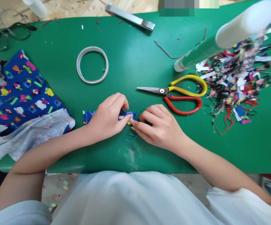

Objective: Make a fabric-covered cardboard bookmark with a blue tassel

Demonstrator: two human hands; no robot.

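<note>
A narrow strip of blue printed fabric [87, 117] lies on the green table in front of me. My left hand [110, 115] rests over it, fingers curled and thumb pressing near its right end. With bent fingertips, my right hand [160, 126] pinches at that same right end. Whatever small piece is between those fingertips is mostly hidden. A loop of thin turquoise thread [131, 137] lies just below the strip. Beyond my right hand are scissors [162, 91] with one yellow and one red handle, blades pointing left.
Patterned blue fabric [27, 93] is heaped at left, below eyeglasses [11, 29]. A tape roll [79, 67] and a metal nail clipper-like tool [130, 18] lie farther back. At right, a white-ended green tube [201, 51] stands beside a pile of fabric scraps [236, 78].
</note>
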